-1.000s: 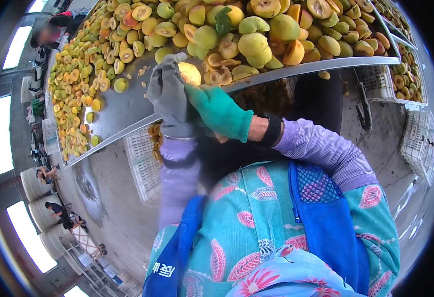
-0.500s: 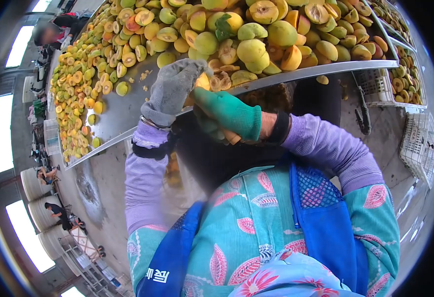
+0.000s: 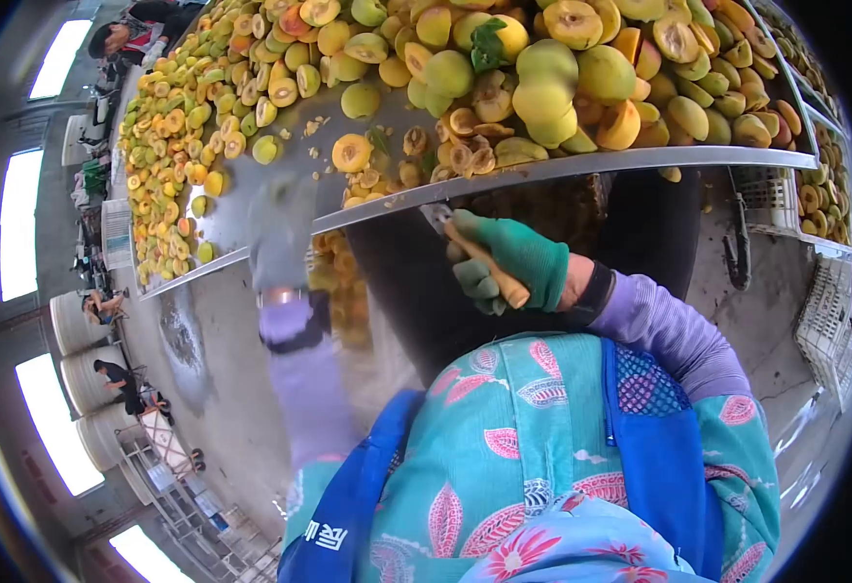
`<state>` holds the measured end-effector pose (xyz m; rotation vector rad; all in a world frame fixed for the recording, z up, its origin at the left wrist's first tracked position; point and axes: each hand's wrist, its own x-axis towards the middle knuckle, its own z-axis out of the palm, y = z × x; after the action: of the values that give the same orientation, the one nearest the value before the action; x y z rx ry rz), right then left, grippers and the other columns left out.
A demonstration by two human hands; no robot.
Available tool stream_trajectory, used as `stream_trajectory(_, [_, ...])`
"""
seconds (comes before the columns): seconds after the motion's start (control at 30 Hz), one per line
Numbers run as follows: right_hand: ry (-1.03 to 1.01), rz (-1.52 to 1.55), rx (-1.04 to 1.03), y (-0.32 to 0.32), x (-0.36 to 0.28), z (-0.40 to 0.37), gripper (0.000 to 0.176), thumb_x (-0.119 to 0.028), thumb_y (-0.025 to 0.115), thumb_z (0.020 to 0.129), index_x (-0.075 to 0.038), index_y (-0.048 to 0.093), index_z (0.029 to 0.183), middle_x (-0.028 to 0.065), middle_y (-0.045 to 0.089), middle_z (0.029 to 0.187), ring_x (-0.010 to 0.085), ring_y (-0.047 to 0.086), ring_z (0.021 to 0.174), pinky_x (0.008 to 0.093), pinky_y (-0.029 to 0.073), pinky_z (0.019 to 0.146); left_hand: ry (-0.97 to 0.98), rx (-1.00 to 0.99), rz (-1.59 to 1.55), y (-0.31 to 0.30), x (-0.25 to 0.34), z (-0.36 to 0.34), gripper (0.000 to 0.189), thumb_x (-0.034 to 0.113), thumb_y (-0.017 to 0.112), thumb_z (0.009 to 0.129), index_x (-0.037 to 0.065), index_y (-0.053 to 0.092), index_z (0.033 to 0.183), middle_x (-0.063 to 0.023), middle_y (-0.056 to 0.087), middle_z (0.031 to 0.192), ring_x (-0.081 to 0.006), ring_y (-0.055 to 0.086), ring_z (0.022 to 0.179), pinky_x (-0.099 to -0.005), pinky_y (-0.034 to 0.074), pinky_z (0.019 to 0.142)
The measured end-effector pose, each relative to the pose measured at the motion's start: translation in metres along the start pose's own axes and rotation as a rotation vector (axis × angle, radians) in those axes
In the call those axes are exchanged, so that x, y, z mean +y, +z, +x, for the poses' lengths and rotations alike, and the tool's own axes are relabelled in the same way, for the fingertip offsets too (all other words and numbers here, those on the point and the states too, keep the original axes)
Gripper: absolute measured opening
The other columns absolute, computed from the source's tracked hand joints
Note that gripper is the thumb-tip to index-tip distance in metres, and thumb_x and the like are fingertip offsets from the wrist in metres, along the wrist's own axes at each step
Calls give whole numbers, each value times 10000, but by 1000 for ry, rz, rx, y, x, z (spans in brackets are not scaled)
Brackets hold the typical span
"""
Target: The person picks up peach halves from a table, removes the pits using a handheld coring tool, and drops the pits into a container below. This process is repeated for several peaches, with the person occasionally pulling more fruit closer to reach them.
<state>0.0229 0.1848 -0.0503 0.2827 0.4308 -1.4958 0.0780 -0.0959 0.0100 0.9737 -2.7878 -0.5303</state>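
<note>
My right hand [image 3: 513, 257] wears a green knitted glove, with its fingers wrapped round the wooden handle of a small knife-like tool [image 3: 492, 260]. Its short metal end points up and left, close to the metal table's front edge [image 3: 542, 167]. My left hand [image 3: 282, 219], in a grey glove, is smeared by motion over the left part of that edge; its fingers cannot be made out. Between and beyond the hands, a cut apricot-like fruit [image 3: 352, 153] lies face up near scraps and brownish pits [image 3: 465, 158].
Whole and halved yellow-green fruits [image 3: 426, 58] heap across the table. More fruit [image 3: 343, 291] shows below the edge. White plastic crates [image 3: 824, 311] stand at right, one holding fruit. A person [image 3: 144, 39] is at the far upper left; others are farther down the left side.
My hands were together at the table edge and are now apart. The left has swung left and down; the right has moved right and slightly down with the tool. The view has shifted slightly.
</note>
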Motion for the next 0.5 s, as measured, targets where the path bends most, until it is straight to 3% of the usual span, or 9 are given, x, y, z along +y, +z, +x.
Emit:
stream_trajectory(0.07, [-34,-116,17,24,-3,-6,372,-479,420,977,-127,496,884,-24,446,575,98,433,412,251,379,370,235,-92,-7,23,15,40,405,311,675,810,-4,627,1059,-191,646,1041,-327,607,964,-391,475,837])
stream_trajectory(0.13, [-331,-487,184,38,-15,-2,369,-458,437,975,-112,508,869,5,481,608,138,483,480,296,401,406,582,-267,233,41,23,80,389,298,663,827,1,631,1076,-159,659,1032,-274,632,920,-363,495,801])
stream_trajectory(0.2, [-674,-863,350,39,-17,6,363,-434,467,967,-83,504,884,62,554,656,199,550,586,357,405,460,310,-365,-310,39,32,64,350,292,624,872,6,636,1073,-118,663,1004,-209,636,853,-321,506,756])
stream_trajectory(0.23, [-975,-1143,459,29,-17,25,381,-400,457,975,-32,516,895,190,601,707,331,602,644,435,461,536,147,-402,-574,35,38,47,334,289,605,895,8,639,1072,-98,666,990,-177,638,820,-300,512,733])
stream_trajectory(0.33, [-1013,-1430,513,36,-19,36,397,-388,461,971,-1,538,919,272,599,750,422,613,716,485,472,592,78,-330,-925,30,69,-13,363,327,518,965,2,628,1084,-58,653,960,-110,608,736,-242,503,665])
stream_trajectory(0.37, [-968,-1468,533,38,-18,36,422,-397,464,968,19,535,949,279,599,736,449,608,730,507,470,619,-21,-351,-1134,36,81,-26,475,426,453,985,-10,624,1061,-67,649,918,-137,598,730,-252,495,668])
stream_trajectory(0.5, [-1004,-1337,554,33,-7,33,422,-389,468,965,29,521,969,283,599,747,460,604,745,512,467,636,-182,-361,-1580,67,88,-39,545,478,400,987,-12,638,1000,-97,640,846,-181,598,764,-281,497,716])
